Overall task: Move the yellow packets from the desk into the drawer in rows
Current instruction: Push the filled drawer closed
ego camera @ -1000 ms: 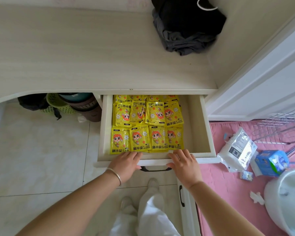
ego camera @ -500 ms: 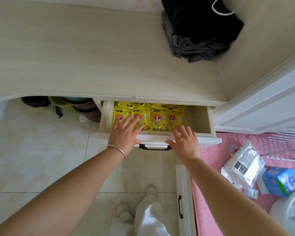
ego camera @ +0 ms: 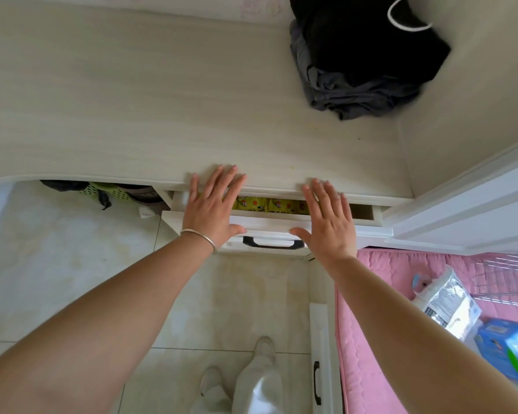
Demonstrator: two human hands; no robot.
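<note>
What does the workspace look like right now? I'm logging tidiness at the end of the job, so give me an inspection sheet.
Surface: pale wood-grain desk top; no packets on it.
Job's things: yellow printed packets lie inside the white drawer with a black handle, which is open only a narrow gap.
Clutter: heap of black and grey clothing at the desk's back right.
Grips: left hand and right hand flat, fingers straight, over the drawer front, reaching the desk edge.
Cables: white cord loop on the clothing.
Surroundings: green plastic basket under the desk; pink quilted mat with a white printed bag and blue pack.
</note>
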